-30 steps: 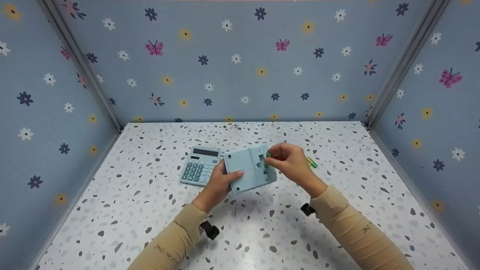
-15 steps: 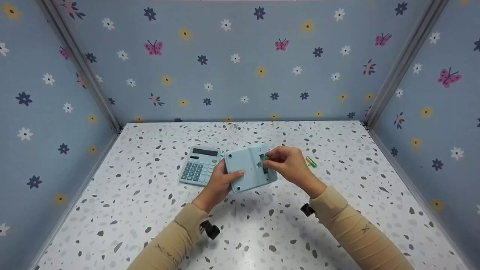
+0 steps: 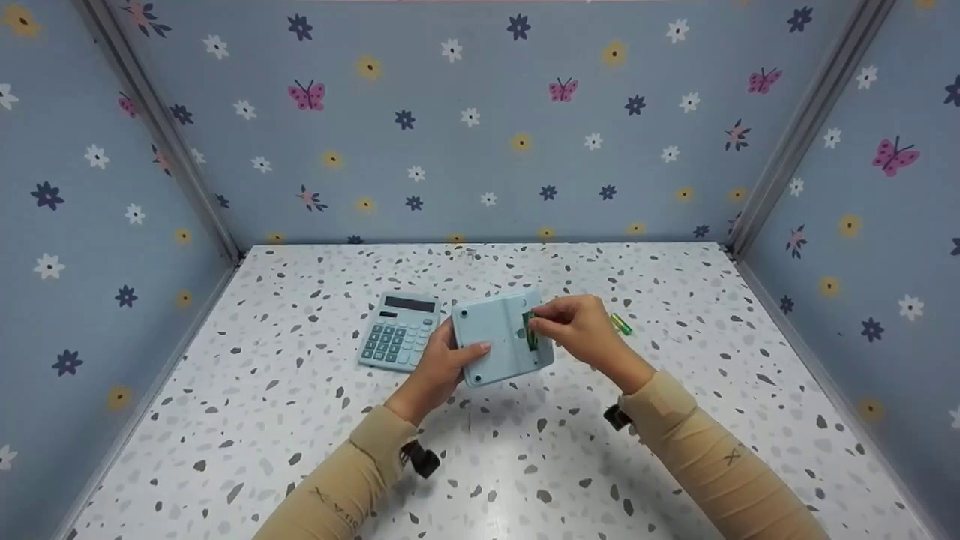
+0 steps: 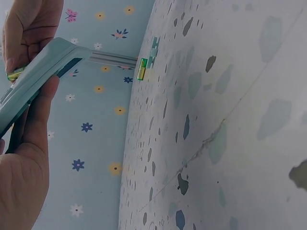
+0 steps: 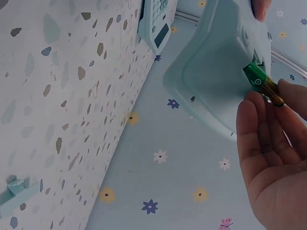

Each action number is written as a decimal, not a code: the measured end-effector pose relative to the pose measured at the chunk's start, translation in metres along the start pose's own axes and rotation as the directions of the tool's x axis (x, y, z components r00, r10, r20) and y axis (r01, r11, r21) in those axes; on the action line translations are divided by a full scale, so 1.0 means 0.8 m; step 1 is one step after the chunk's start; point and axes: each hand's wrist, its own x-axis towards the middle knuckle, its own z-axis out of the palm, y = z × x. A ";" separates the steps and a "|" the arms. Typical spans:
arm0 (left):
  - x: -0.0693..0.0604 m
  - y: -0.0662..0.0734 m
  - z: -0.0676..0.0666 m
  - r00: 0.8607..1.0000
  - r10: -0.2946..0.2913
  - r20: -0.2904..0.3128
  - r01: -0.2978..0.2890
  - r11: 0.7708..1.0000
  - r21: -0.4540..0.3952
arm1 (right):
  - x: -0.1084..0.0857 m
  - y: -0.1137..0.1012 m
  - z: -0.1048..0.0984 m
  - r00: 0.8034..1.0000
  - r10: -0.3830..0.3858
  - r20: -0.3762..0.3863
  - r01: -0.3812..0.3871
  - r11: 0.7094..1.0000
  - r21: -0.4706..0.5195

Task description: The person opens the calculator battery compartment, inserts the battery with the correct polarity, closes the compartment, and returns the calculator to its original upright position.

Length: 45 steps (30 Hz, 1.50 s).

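My left hand [image 3: 441, 360] grips a light blue calculator [image 3: 491, 337] above the table, its thumb across the back, which faces up. Between the right hand's [image 3: 585, 330] thumb and fingers is a green battery [image 3: 532, 334], at the uncovered battery slot on the calculator's back. In the right wrist view the battery [image 5: 261, 81] sits slanted at the slot; how far in it lies is hard to tell. A second green battery [image 3: 621, 324] lies on the table beyond the right hand.
Another light blue calculator [image 3: 397, 334] lies face up left of the held one. A small light blue plastic piece, likely a battery cover [image 5: 19, 196], rests on the speckled table [image 3: 300, 420]. Patterned panels [image 3: 480, 150] enclose the back and sides.
My right hand has moved slightly down and brought the battery against the slot, where it now lines up along the opening. The left hand and its calculator have barely shifted.
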 end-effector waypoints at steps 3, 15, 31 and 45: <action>0.000 -0.001 0.000 1.000 0.001 0.003 -0.001 1.000 0.012 | 0.000 0.001 0.000 1.000 -0.003 -0.004 0.003 1.000 -0.021; -0.001 0.000 0.004 1.000 0.011 0.027 -0.013 0.997 0.071 | 0.000 0.004 -0.001 0.996 0.093 -0.011 -0.093 0.995 0.040; 0.002 -0.004 0.008 0.999 0.047 0.027 -0.049 0.996 0.076 | 0.004 0.004 -0.007 0.976 0.218 -0.018 -0.214 0.968 0.130; -0.001 -0.002 0.008 0.999 0.032 0.037 -0.033 0.999 0.039 | 0.010 0.006 -0.009 0.952 0.305 0.023 -0.306 0.944 0.122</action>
